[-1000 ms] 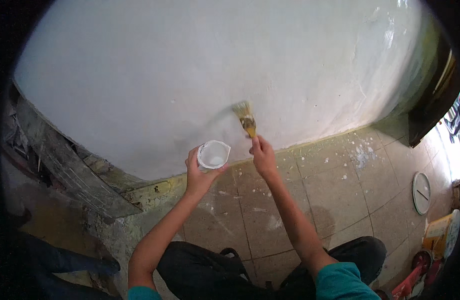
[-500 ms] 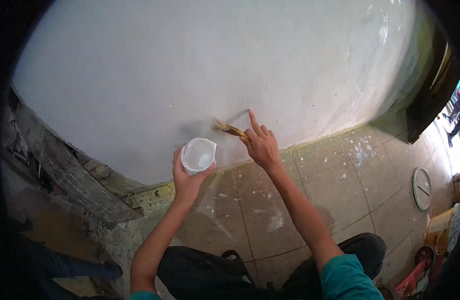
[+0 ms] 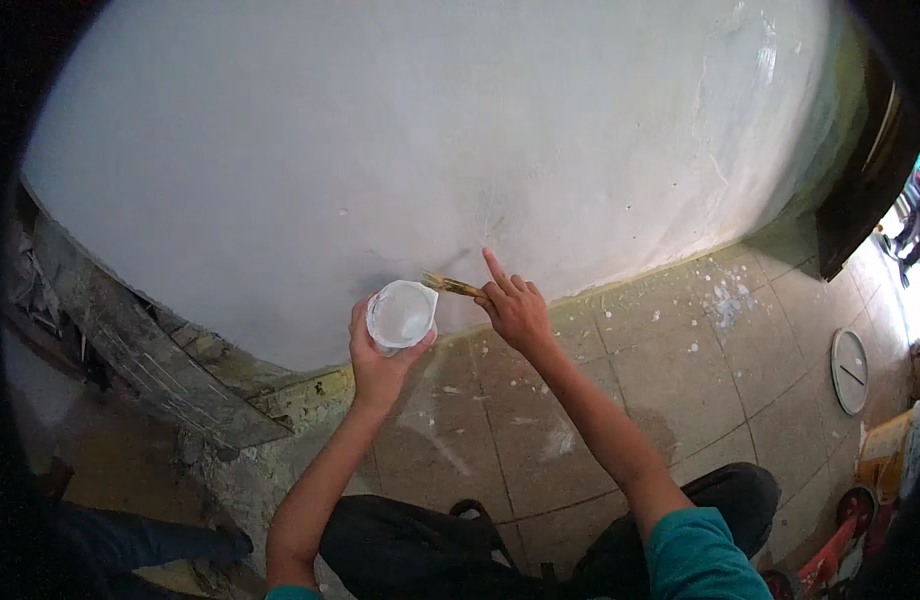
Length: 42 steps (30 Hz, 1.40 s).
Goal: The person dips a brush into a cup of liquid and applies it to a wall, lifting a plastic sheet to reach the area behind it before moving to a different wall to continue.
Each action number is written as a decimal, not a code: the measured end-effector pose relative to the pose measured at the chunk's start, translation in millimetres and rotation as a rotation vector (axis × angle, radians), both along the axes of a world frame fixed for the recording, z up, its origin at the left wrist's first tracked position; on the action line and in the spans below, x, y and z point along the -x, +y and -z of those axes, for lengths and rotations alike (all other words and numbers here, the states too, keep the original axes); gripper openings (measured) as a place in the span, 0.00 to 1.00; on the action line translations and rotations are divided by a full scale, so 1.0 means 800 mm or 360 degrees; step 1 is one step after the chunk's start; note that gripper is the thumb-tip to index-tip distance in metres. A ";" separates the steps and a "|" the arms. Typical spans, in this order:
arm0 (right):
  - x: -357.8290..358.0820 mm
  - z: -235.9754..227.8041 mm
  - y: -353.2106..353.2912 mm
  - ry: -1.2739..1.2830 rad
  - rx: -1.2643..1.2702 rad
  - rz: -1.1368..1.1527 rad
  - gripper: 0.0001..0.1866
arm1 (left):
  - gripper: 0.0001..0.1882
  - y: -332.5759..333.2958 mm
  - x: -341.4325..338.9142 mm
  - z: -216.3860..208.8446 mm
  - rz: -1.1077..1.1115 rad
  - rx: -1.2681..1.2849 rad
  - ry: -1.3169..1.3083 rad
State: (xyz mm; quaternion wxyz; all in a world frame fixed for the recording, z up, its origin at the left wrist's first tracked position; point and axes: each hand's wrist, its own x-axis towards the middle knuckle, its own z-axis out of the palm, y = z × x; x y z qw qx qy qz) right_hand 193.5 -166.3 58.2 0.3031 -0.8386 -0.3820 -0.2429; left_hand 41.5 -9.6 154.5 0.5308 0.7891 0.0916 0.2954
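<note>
My left hand (image 3: 380,365) grips the white cup (image 3: 401,314) just left of the brush (image 3: 452,287), which my right hand (image 3: 518,312) pinches, bristles aimed cupward.

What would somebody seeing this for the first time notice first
The big white wall fills most of the view. In front of it at centre, the left hand holds a small white cup, while the right hand points a paintbrush toward its rim. Below lies a paint-spattered tiled floor, with crumbling grey masonry at left.
</note>
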 end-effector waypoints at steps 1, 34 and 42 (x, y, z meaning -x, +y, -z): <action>-0.001 -0.002 -0.005 0.0023 -0.0040 0.0005 0.12 | 0.37 -0.001 0.000 0.000 0.0001 0.0004 0.0001; -0.023 -0.188 -0.011 0.0138 -0.0468 -0.0157 0.12 | 0.39 0.000 -0.006 0.005 -0.0016 -0.0019 0.0067; -0.042 -0.176 -0.049 0.0442 -0.0757 0.0061 0.14 | 0.39 0.003 -0.007 0.012 -0.0048 -0.0079 0.0103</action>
